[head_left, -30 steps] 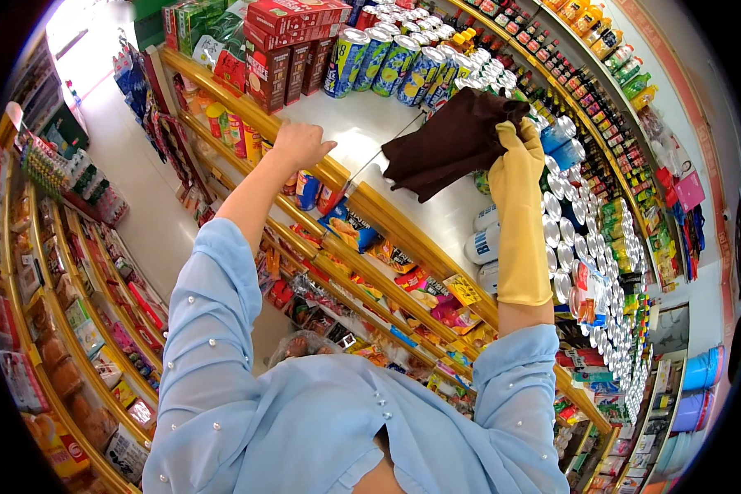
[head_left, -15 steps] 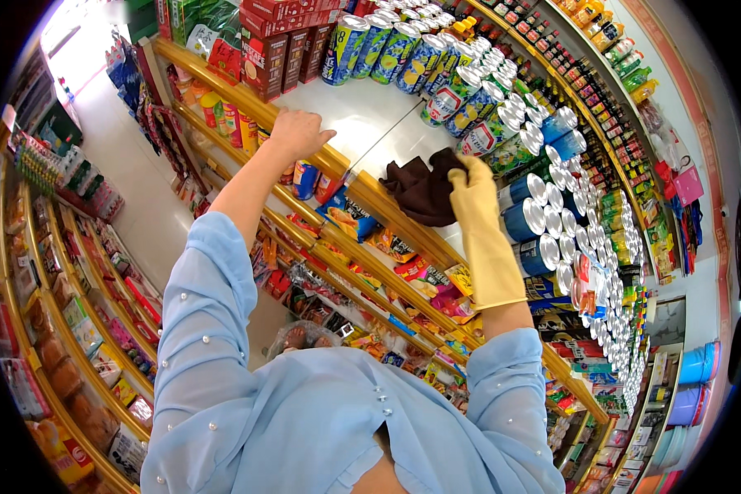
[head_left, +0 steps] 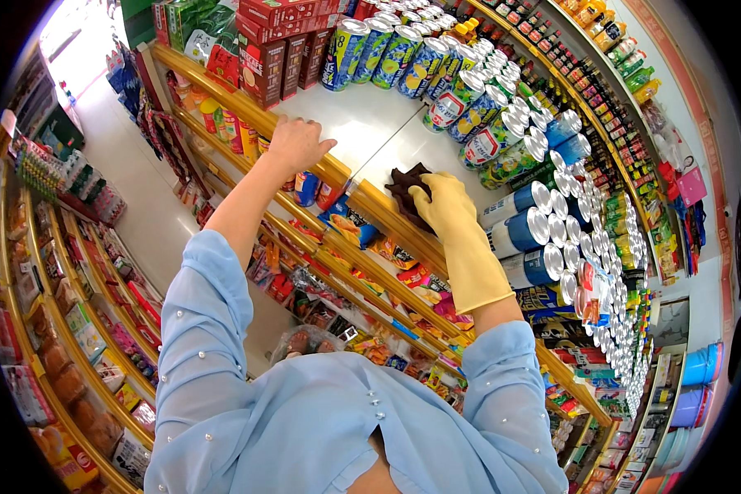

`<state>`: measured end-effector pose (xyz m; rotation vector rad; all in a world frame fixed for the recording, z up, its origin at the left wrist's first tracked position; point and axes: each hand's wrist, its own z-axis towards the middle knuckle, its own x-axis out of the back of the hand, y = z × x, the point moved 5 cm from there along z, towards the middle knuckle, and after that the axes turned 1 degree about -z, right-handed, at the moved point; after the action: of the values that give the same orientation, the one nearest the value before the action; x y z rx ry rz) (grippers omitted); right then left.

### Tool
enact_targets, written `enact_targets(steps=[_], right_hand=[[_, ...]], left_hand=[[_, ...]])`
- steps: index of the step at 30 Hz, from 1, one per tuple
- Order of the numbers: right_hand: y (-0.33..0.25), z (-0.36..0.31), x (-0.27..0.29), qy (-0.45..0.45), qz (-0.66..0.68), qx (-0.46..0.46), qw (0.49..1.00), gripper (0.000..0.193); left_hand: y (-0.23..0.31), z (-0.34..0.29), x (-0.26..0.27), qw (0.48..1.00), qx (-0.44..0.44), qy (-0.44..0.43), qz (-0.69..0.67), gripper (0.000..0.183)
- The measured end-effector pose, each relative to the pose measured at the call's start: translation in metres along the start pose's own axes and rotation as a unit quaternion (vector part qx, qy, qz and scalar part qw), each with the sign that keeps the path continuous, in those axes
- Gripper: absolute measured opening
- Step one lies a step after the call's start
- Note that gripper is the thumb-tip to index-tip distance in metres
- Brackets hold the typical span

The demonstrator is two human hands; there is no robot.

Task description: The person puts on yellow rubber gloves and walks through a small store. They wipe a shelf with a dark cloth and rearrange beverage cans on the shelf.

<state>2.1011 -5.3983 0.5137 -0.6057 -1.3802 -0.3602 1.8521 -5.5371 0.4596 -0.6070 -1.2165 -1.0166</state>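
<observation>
My left hand point(head_left: 299, 146) is bare and rests on the gold front edge point(head_left: 247, 109) of the upper shelf, fingers slightly bent and thumb held out. It holds nothing. On my right hand point(head_left: 439, 202) is a pale yellow rubber glove. That hand is closed on a crumpled dark brown cloth point(head_left: 405, 191), pressing it against the white shelf top point(head_left: 362, 115) just behind the gold edge. The gloved fingertips are partly hidden in the cloth.
Rows of tall drink cans point(head_left: 399, 62) stand behind and right of the cloth. Red-brown boxes point(head_left: 262, 70) sit at the far left of the shelf. Snack packets point(head_left: 346, 222) fill lower shelves. Another goods shelf point(head_left: 66, 329) runs along my left, and plastic buckets point(head_left: 700, 364) stand far right.
My right hand has lowered the cloth onto the shelf and moved left and slightly nearer, away from the cans. My left hand has stayed on the shelf edge.
</observation>
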Motion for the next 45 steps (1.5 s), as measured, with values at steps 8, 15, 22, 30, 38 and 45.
enact_targets(steps=[8, 15, 22, 30, 38, 45], right_hand=[[0.011, 0.047, 0.031, 0.054, 0.239, -0.104, 0.964, 0.033], [-0.07, 0.146, 0.014, 0.008, 0.142, 0.045, 0.989, 0.034], [-0.124, 0.124, -0.037, -0.018, -0.042, 0.191, 0.98, 0.024], [-0.08, 0.063, -0.022, -0.049, -0.087, 0.192, 0.976, 0.02], [-0.019, 0.011, 0.005, -0.063, -0.092, 0.112, 0.987, 0.021], [0.007, 0.003, 0.028, -0.115, -0.196, -0.004, 0.974, 0.022]], left_hand=[[0.003, -0.001, 0.0, 1.0, 0.013, -0.017, -0.013, 0.041], [0.003, -0.003, 0.003, 0.999, 0.027, -0.028, -0.028, 0.031], [0.001, -0.009, 0.0, 0.996, 0.007, 0.089, -0.004, 0.021], [-0.004, -0.004, -0.004, 1.0, 0.023, 0.004, -0.007, 0.028], [-0.003, -0.004, 0.0, 1.0, 0.017, -0.013, -0.017, 0.022], [0.0, -0.003, -0.003, 0.999, -0.011, 0.052, -0.011, 0.016]])
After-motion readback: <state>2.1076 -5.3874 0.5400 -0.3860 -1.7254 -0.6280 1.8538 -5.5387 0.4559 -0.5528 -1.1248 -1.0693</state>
